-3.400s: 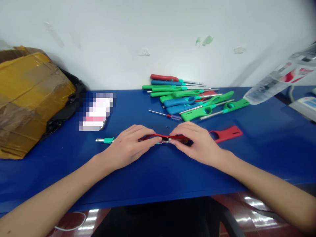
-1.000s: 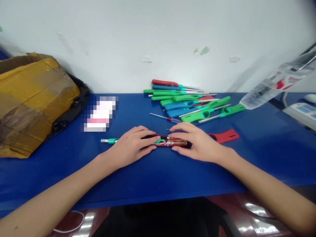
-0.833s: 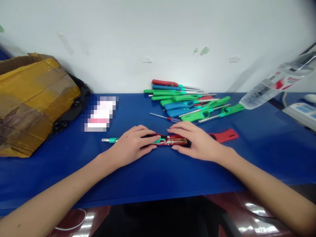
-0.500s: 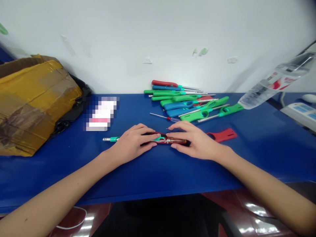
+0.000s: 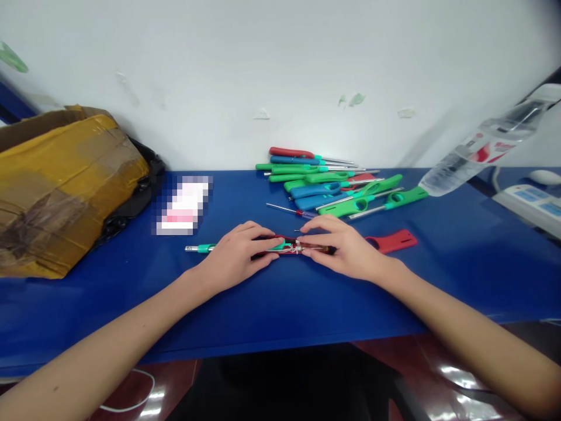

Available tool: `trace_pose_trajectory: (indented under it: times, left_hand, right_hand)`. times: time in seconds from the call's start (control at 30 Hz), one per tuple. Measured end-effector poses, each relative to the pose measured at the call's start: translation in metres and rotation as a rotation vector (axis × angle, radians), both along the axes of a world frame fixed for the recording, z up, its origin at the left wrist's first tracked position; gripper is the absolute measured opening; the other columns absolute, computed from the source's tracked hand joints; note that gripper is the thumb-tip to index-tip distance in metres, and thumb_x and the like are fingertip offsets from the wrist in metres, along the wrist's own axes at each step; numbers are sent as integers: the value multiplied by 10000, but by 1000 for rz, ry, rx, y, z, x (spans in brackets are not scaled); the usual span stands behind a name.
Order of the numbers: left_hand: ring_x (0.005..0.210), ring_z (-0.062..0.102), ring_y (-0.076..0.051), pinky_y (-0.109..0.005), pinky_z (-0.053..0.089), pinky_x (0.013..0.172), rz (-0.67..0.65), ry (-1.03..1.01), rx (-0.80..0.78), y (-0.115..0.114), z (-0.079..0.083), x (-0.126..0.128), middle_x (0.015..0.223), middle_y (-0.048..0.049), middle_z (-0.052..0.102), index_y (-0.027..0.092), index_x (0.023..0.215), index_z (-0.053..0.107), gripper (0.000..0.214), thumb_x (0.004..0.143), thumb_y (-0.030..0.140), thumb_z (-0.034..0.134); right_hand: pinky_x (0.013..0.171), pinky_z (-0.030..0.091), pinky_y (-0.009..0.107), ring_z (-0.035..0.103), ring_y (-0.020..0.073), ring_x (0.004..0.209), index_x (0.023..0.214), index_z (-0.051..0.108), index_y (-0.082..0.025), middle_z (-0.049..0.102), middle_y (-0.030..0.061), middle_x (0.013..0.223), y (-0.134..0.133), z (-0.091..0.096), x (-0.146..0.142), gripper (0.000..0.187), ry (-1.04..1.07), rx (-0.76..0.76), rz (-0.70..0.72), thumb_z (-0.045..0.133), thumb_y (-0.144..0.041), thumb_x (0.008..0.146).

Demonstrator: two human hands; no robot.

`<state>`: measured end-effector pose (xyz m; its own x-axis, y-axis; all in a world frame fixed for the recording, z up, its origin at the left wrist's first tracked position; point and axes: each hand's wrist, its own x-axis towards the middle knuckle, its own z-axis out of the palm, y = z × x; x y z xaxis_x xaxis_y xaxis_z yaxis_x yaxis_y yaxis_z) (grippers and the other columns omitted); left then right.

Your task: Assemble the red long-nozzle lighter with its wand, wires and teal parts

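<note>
An opened red long-nosed lighter (image 5: 288, 250) lies across the blue table, its metal tip pointing left and its inner parts facing up. My left hand (image 5: 241, 254) is closed over its middle, fingertips pressing by the green trigger piece (image 5: 277, 244). The thumb and fingers of my right hand (image 5: 350, 248) pinch the brownish fuel tank (image 5: 322, 249) at the right end, partly hiding it. Beside my right wrist lies the loose red half of a handle (image 5: 398, 241). A thin screwdriver (image 5: 283, 207) rests behind my right hand, and a tiny screw (image 5: 297, 230) lies near its fingertips.
Several green, blue and red lighters (image 5: 333, 181) are heaped by the wall. To the left stand a taped cardboard box (image 5: 74, 193) and a blurred phone-like object (image 5: 184, 204). A water bottle (image 5: 477, 149) and a white power strip (image 5: 530, 204) are at the right.
My right fingers have closed in on the fuel tank and shifted slightly left along it. My left hand stays on the lighter. The whole view has shifted a little.
</note>
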<state>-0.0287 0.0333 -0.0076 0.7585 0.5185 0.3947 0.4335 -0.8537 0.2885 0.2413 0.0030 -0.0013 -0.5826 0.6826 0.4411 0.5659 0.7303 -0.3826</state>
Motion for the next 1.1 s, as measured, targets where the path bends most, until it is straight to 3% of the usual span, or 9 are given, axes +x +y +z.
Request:
trace_pose_trajectory:
  times: [0.13, 0.33, 0.47, 0.63, 0.93, 1.1]
  left_hand:
    - [1036, 599, -233, -407, 540, 916, -1, -19, -31, -1, 0, 0, 1152, -84, 695, 204, 1238, 667, 301, 953, 265, 592]
    - [976, 637, -222, -371, 559, 855, 117, -44, -95, -4, 2, 1, 1060, -73, 696, 167, 1220, 618, 369, 890, 321, 679]
    - [975, 633, -219, -369, 559, 846, 75, -48, -80, -3, 2, 1, 1040, -69, 709, 173, 1190, 631, 315, 909, 312, 657]
    - [962, 626, -215, -376, 566, 852, -18, -102, 2, -1, -1, 0, 1093, -74, 730, 183, 1125, 703, 226, 941, 282, 617]
    - [944, 633, -220, -391, 586, 832, -9, -97, 35, -2, -2, 1, 1097, -74, 740, 202, 1137, 726, 241, 946, 292, 611]
    - [933, 631, -222, -396, 588, 820, -11, -96, 36, -2, -2, 1, 1095, -73, 740, 195, 1136, 727, 242, 946, 288, 611]
  right_hand:
    - [925, 531, 424, 599, 244, 1071, 1100, 732, -224, 674, 95, 1141, -1, 1, -1, 216, -10, -25, 1, 601, -285, 939]
    - [943, 532, 436, 583, 263, 1107, 1189, 687, -196, 649, 118, 1198, -2, 2, -3, 299, -56, -42, -12, 596, -313, 930]
    - [982, 513, 459, 571, 267, 1149, 1288, 635, -216, 629, 118, 1235, -1, 2, -5, 371, -99, -40, 24, 593, -286, 927]
    - [974, 517, 467, 582, 253, 1116, 1230, 679, -240, 653, 103, 1181, -1, 4, -9, 308, -118, -19, 53, 560, -241, 946]
    - [1024, 497, 465, 553, 266, 1168, 1210, 689, -183, 674, 108, 1177, -3, -1, -11, 298, -202, 121, 52, 528, -242, 966]
    - [1015, 503, 475, 574, 258, 1143, 1240, 660, -205, 687, 93, 1175, -5, -2, -13, 303, -152, 72, 38, 523, -246, 973]
